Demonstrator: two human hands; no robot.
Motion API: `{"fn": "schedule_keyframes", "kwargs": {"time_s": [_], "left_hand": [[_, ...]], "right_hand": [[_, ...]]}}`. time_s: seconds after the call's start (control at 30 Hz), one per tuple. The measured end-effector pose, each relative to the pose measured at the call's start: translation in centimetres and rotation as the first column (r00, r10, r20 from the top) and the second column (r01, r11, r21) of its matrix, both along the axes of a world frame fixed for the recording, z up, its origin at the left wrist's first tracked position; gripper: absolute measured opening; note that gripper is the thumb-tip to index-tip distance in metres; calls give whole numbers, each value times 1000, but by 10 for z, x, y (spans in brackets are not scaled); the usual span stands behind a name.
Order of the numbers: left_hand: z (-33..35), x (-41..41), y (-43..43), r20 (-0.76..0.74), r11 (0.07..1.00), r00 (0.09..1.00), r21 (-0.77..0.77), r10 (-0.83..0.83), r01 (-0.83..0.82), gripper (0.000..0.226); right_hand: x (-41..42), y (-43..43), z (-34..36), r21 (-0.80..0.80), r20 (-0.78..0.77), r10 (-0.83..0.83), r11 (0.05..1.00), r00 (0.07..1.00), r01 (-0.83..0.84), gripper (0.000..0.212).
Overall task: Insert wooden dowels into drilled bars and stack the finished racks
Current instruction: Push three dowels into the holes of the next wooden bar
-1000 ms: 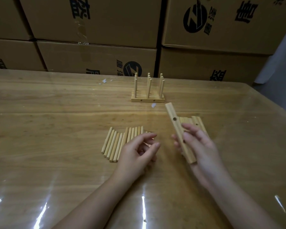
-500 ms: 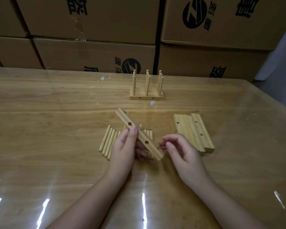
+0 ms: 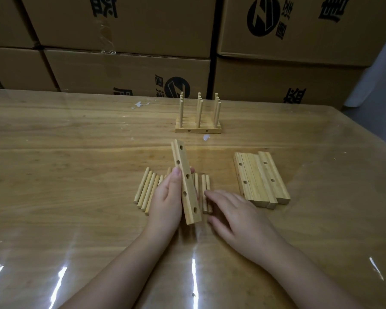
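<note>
Drilled bar gripped in the left hand mid-desk, holes all empty.
Finished racks stand toward the far edge; right hand spread over loose dowels, blank bars waiting.

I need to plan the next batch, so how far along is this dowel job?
Done: a few finished racks stand together at the table's far side. In hand: the left hand holds an empty drilled bar; the right hand reaches for the loose dowels. Left: a pile of undowelled bars.
</note>
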State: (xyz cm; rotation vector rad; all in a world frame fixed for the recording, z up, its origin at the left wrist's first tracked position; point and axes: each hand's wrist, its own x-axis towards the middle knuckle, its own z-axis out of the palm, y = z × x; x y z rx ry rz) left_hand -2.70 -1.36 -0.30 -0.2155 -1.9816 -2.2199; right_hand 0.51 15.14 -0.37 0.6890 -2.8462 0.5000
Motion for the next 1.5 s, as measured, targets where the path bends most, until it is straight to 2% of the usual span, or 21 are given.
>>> {"fn": "schedule_keyframes", "kwargs": {"time_s": [0.13, 0.47, 0.63, 0.8, 1.0, 1.13, 1.2, 1.27, 1.33, 1.43, 1.5], "left_hand": [[2, 2, 2, -35, 997, 998, -67, -43, 40, 39], [2, 3, 3, -48, 991, 994, -87, -102, 97, 39], [2, 3, 3, -37, 988, 993, -106, -114, 110, 40], [3, 3, 3, -33, 985, 993, -131, -113, 108, 39], [5, 4, 4, 8, 987, 994, -116, -110, 110, 42], [6, 6, 3, 6, 984, 993, -133, -122, 122, 44], [6, 7, 3, 6, 982, 992, -144, -123, 123, 44], [7, 7, 4, 9, 981, 993, -155, -117, 117, 42], [8, 8, 4, 16, 981, 994, -161, -110, 111, 42], [8, 8, 4, 28, 980, 994, -166, -106, 109, 43], [8, 8, 4, 32, 981, 994, -163, -104, 108, 43]], "right_hand": [[1, 0, 4, 33, -85, -47, 998, 995, 50, 36], [1, -1, 8, 102, -35, -130, 986, 991, 133, 25], [1, 1, 9, 42, -20, -218, 975, 976, 219, 37], [2, -1, 9, 104, -38, -222, 969, 974, 224, 41], [1, 1, 9, 15, -85, -316, 948, 945, 319, 38], [-1, 4, 14, -175, -60, -358, 923, 932, 343, 30], [0, 3, 16, -358, 0, -370, 867, 929, 346, 23], [1, 2, 18, -546, 74, -356, 767, 931, 337, 13], [1, 2, 21, -658, 168, -314, 670, 935, 343, 7], [0, 2, 24, -797, 386, -139, 447, 912, 406, 8], [-3, 4, 23, -856, 449, 0, 288, 894, 430, 12]]}}
